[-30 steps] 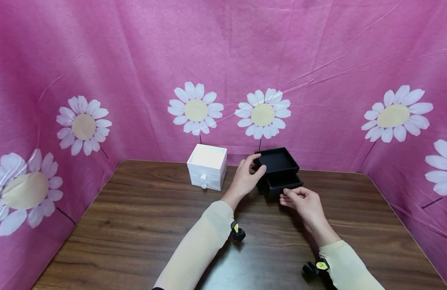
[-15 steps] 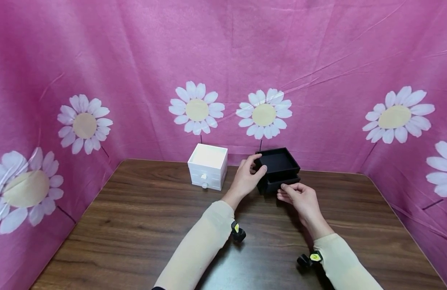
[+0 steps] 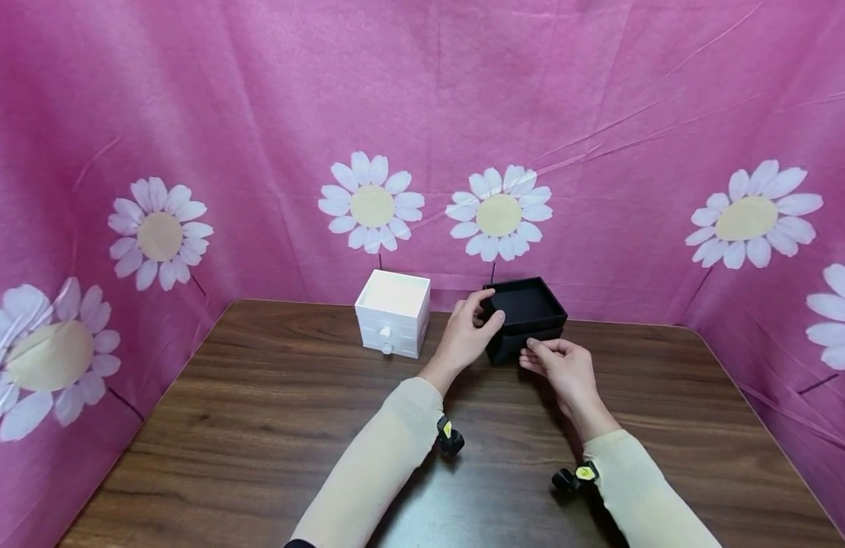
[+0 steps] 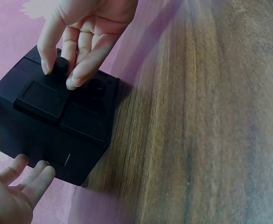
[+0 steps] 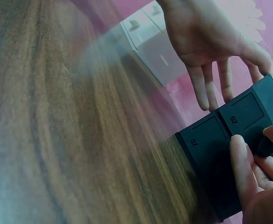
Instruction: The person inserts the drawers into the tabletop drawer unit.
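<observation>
A small black box with two drawers and a shallow tray top stands at the back of the table. My right hand pinches the round black knob of the upper drawer between thumb and fingers. That drawer's front sits slightly proud of the lower drawer front, which has its own round knob. My left hand rests against the box's left side, thumb and index finger spread along the upper edge. In the left wrist view its other fingers touch the side wall.
Left of the black box stands a similar white drawer box with two white knobs. Both are on a brown wood-grain table. A pink cloth with daisies hangs right behind and beside the table.
The black upper drawer has slid back from well pulled out to almost closed, my right hand moving inward with it. My left hand and the white box have stayed put.
</observation>
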Available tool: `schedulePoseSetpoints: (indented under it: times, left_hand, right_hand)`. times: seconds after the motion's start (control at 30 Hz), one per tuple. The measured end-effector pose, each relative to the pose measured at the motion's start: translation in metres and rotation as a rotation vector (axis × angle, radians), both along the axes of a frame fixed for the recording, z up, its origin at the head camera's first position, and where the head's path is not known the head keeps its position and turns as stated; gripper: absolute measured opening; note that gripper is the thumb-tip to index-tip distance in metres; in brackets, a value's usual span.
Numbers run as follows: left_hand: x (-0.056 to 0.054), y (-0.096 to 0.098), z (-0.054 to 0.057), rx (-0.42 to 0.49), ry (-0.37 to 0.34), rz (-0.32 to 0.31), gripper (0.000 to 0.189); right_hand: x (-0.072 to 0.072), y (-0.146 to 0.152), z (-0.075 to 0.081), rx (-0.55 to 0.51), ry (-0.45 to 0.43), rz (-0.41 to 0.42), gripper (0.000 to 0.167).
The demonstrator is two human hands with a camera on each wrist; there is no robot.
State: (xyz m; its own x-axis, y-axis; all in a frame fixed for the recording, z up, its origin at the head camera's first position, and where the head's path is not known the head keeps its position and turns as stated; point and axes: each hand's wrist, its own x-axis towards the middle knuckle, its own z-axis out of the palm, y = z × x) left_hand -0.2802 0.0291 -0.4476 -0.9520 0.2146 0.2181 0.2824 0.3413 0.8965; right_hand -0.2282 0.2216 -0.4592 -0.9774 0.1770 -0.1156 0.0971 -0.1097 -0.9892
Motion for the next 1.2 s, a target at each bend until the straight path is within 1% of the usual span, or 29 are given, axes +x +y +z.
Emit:
schedulePoseSetpoints:
  times: [0.07, 0.17, 0.27, 0.4, 0.5, 0.6, 0.77, 0.83, 0.93, 1.07, 1.13, 1.2]
  left_hand:
    - [0.000, 0.000, 0.000, 0.002, 0.000, 0.000, 0.053]
    - [-0.001, 0.001, 0.000, 0.003, 0.001, -0.003, 0.053]
    - [-0.001, 0.001, 0.000, 0.000, 0.007, -0.004, 0.052]
    - [-0.001, 0.003, 0.000, -0.004, 0.014, 0.000, 0.052]
    - [-0.001, 0.003, -0.001, -0.011, 0.013, -0.004, 0.053]
    - [-0.001, 0.002, -0.001, -0.013, 0.006, -0.022, 0.053]
    - [0.000, -0.003, 0.001, -0.027, 0.015, -0.042, 0.053]
    - [0.000, -0.007, 0.002, -0.031, 0.018, -0.041, 0.054]
    - [0.002, -0.013, 0.004, -0.011, 0.015, -0.037, 0.054]
    - [0.007, -0.020, 0.007, 0.005, 0.019, -0.020, 0.053]
    - [0.011, -0.024, 0.011, -0.001, 0.037, -0.014, 0.052]
    - [0.016, -0.028, 0.016, 0.001, 0.073, -0.009, 0.050]
  right_hand:
    - [-0.001, -0.001, 0.000, 0.000, -0.007, -0.007, 0.006]
    - [-0.003, -0.001, 0.000, 0.005, -0.007, -0.017, 0.013]
    - [-0.004, -0.002, 0.001, 0.022, -0.002, -0.030, 0.016]
    - [-0.002, 0.000, 0.002, 0.034, -0.015, -0.023, 0.021]
    - [0.002, 0.002, 0.003, 0.034, -0.033, -0.005, 0.032]
    - [0.009, 0.006, 0.004, 0.034, -0.058, 0.005, 0.042]
    - [0.020, 0.010, 0.007, 0.002, -0.084, 0.016, 0.050]
    - [0.023, 0.010, 0.009, -0.020, -0.082, 0.020, 0.052]
    - [0.027, 0.009, 0.013, -0.044, -0.070, 0.030, 0.054]
    - [0.035, 0.006, 0.022, -0.101, -0.036, 0.032, 0.052]
    - [0.038, 0.004, 0.028, -0.138, -0.007, 0.024, 0.048]
    - [0.041, 0.002, 0.034, -0.164, 0.033, 0.016, 0.044]
